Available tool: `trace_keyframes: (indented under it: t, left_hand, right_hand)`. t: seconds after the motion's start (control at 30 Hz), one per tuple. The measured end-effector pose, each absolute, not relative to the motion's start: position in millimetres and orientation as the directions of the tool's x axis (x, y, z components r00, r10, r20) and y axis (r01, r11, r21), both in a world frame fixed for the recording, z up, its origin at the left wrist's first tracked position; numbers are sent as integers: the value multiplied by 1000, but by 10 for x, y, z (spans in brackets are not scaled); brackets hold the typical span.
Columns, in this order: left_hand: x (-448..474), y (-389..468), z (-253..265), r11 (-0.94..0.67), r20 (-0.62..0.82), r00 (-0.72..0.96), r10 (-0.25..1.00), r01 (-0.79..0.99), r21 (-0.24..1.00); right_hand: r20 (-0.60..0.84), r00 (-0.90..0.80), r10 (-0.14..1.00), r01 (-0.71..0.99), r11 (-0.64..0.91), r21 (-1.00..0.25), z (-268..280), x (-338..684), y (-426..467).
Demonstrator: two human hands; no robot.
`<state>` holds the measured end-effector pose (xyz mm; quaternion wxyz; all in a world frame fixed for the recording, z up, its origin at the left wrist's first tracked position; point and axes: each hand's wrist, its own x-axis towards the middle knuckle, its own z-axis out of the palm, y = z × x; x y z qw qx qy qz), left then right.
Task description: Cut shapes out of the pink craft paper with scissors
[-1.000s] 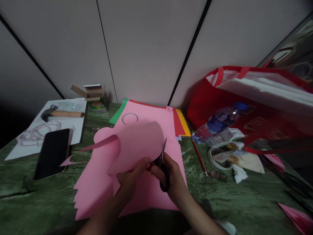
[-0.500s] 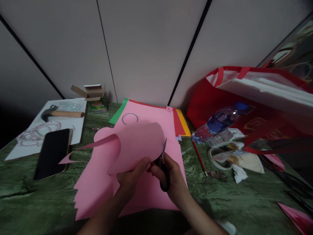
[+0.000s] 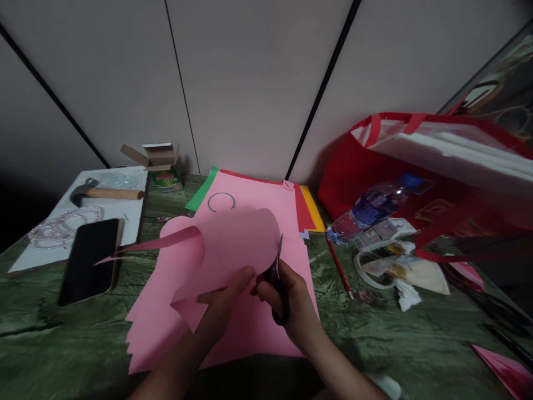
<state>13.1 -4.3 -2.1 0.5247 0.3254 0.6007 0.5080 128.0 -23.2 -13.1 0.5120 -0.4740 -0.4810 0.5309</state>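
My left hand (image 3: 225,303) is closed on a curled sheet of pink paper (image 3: 245,244), thumb on top. The sheet has a rounded edge at its right, and a thin cut strip (image 3: 156,243) trails off to its left. In my right hand (image 3: 291,297) is a pair of scissors (image 3: 280,289) with black handles. Their blades point up at the rounded edge of the sheet and look slightly apart; the lower blade is mostly hidden. Beneath both hands lies a stack of pink paper (image 3: 287,333) on the green table.
At left are a black phone (image 3: 89,261), a hammer (image 3: 112,193), bead strings (image 3: 62,228) and a small open box (image 3: 164,172). To the right lie a red pencil (image 3: 339,266), a tape roll (image 3: 370,272), a water bottle (image 3: 370,208) and a large red bag (image 3: 416,166).
The lower left corner of the held sheet has swung down and left, and the trailing strip's tip has shifted slightly up. Both hands stay nearly in place.
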Motion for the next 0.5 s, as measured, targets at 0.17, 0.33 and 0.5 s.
trace_keyframes:
  t: [0.17,0.33,0.5]
  left_hand:
    - [140,-52,-11,335,-369,-290,883,-161,928]
    - [143,-63,2,337,-343,-388,856,-85,938]
    - [144,-50,-35,264,-251,-443,860,-34,964]
  right_hand:
    - [-28,-29,999,-99,-31,-995,-142,1286,-227]
    - [-36,-33,999,-111,-39,-993,-152,1281,-227]
    - [-46,-39,998,-132,-50,-990,-137,1273,-231]
